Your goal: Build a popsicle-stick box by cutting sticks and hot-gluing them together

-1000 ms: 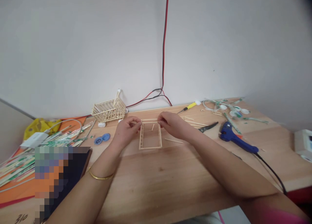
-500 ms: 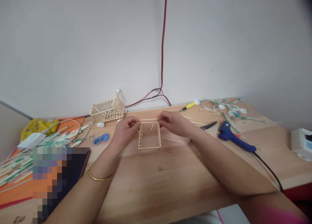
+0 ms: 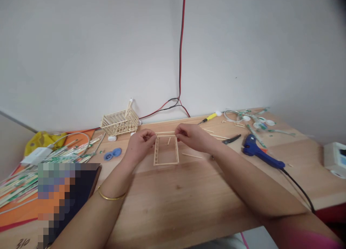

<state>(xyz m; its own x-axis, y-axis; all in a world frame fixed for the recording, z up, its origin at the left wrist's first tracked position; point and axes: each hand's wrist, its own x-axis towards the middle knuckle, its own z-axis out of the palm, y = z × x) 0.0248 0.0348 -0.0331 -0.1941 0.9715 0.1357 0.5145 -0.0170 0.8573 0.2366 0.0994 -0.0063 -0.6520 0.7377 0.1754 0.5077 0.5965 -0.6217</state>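
A small rectangular frame of thin wooden sticks [image 3: 166, 164] lies on the table, with short pieces along its left side. At its far end a thin wooden stick [image 3: 166, 132] runs sideways between my two hands. My left hand [image 3: 140, 144] pinches the left end of this stick at the frame's far left corner. The right end is between the closed fingertips of my right hand [image 3: 190, 137], by the far right corner. Fingertips partly hide both stick ends. A short loose stick [image 3: 169, 140] shows inside the frame's outline.
A slatted stick cart [image 3: 119, 122] with white wheels stands back left, near blue caps [image 3: 112, 154]. A dark tablet-like object [image 3: 90, 180] and packaged sticks [image 3: 18, 187] lie left. Rightward are a blue glue gun [image 3: 262, 153], dark-bladed tool [image 3: 231, 139] and yellow-handled knife [image 3: 212, 116].
Hands, stick and frame keep their places relative to each other. Only the camera view has shifted very slightly.
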